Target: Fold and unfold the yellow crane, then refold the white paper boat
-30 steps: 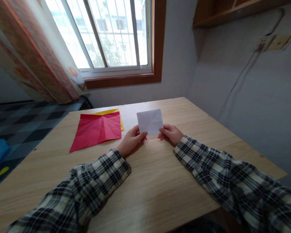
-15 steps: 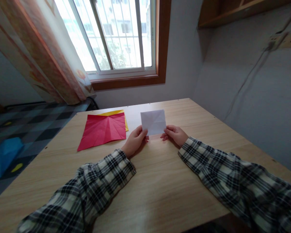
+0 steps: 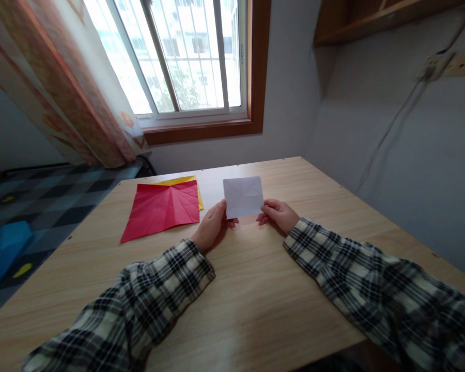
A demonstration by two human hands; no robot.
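A folded white paper (image 3: 243, 196) with faint creases stands tilted up from a wooden table (image 3: 256, 289). My left hand (image 3: 212, 226) pinches its lower left corner and my right hand (image 3: 279, 214) pinches its lower right corner. Both arms wear black-and-white plaid sleeves. A creased red paper sheet (image 3: 161, 208) lies flat to the left of my left hand, with a yellow sheet (image 3: 180, 181) showing from under its far edge.
A window (image 3: 182, 57) with a wooden frame is behind the table, a patterned curtain (image 3: 58, 88) at its left. The grey wall on the right carries a socket (image 3: 445, 64) with a cable. A blue object (image 3: 3, 248) lies on the checked floor at left.
The view shifted slightly. Both hands keep their hold on the white paper, which stays in nearly the same spot on the table.
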